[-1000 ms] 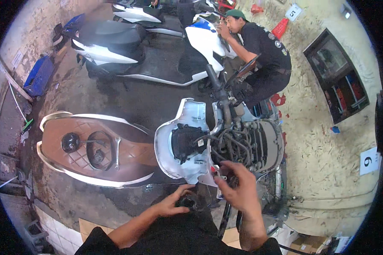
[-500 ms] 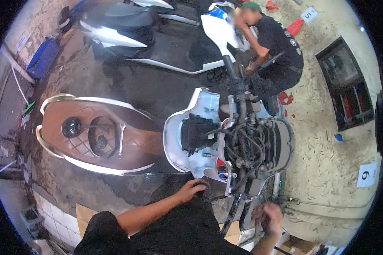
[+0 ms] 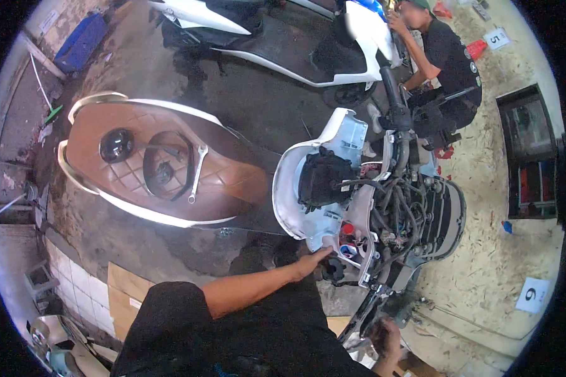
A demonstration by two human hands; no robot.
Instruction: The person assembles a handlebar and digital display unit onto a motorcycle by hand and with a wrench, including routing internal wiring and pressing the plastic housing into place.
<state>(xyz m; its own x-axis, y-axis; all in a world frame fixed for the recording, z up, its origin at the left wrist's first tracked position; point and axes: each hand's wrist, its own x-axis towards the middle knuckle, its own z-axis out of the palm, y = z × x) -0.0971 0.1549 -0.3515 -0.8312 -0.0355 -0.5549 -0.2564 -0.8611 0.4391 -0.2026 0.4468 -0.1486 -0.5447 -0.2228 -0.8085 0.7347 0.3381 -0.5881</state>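
My left hand [image 3: 310,261] reaches the lower edge of the scooter's pale front panel [image 3: 289,207], fingertips beside a black grip [image 3: 332,270]. At the lower right, my right hand [image 3: 387,333] is curled beside a dark bar [image 3: 368,306]; whatever is in it is hidden. Inside the panel is a black box [image 3: 321,179], with small red and blue items [image 3: 348,239] below it. Bundled hoses and wiring [image 3: 396,207] fill the exposed front. The brown quilted seat [image 3: 226,169] carries a glossy black dome [image 3: 116,144], a black ring-like part and a wrench [image 3: 198,176].
A co-worker [image 3: 446,63] crouches at a second white scooter [image 3: 321,69]. A blue bin [image 3: 82,44] stands by the left wall, a window [image 3: 525,125] is in the pale right wall, and cardboard [image 3: 129,295] lies at the lower left.
My view has turned, so the scene sits higher and farther right. My right hand has dropped away from the front panel toward the lower right; my left has moved up to the panel's edge.
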